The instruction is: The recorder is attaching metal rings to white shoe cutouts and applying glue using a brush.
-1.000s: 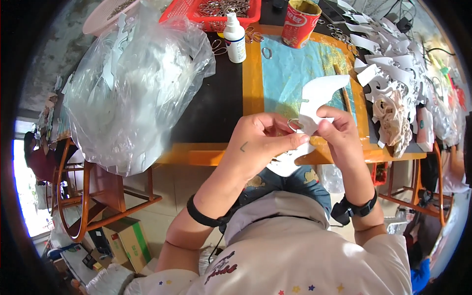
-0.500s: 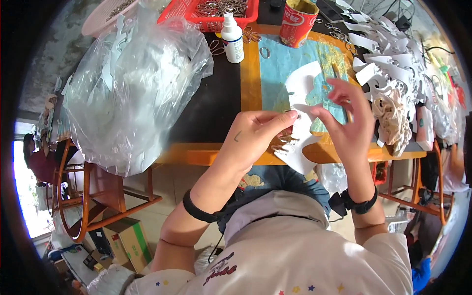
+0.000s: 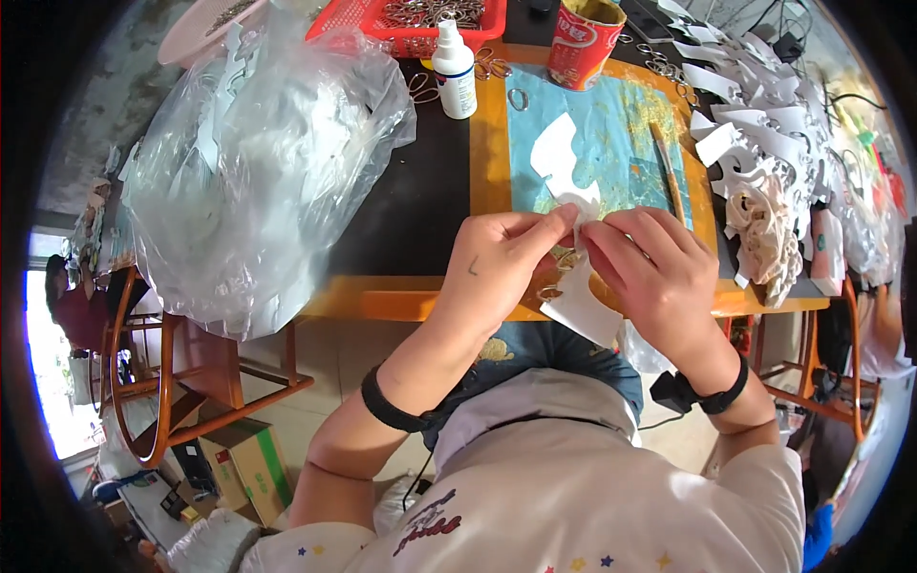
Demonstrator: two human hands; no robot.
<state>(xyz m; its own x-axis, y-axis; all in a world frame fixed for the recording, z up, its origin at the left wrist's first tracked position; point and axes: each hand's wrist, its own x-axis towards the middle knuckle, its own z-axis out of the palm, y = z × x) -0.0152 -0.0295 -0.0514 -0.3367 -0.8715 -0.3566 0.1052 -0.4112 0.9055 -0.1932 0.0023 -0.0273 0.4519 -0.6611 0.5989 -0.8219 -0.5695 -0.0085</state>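
A white cut-out strip with curved edges (image 3: 562,158) is pinched at its middle between both my hands, over the table's front edge. My left hand (image 3: 506,256) grips it between thumb and bent fingers. Close beside it, my right hand (image 3: 659,267) is closed on the same strip, fingertips nearly meeting the left thumb. Small metal rings (image 3: 551,291) show under my left fingers; how they are held is hidden. Beyond my hands lies a stained blue sheet (image 3: 544,95), with a brush (image 3: 668,172) on its right part and one loose metal ring (image 3: 518,99) near its far left corner.
A large clear plastic bag (image 3: 258,181) fills the table's left. Behind stand a white spray bottle (image 3: 455,76), a red basket of metal rings (image 3: 406,43) and a red cup (image 3: 581,48). Many white cut pieces (image 3: 755,134) and beige fabric (image 3: 764,229) crowd the right.
My right hand has come down and left from its raised, spread pose and closed on the strip. The strip's far end has swung left, uncovering the brush.
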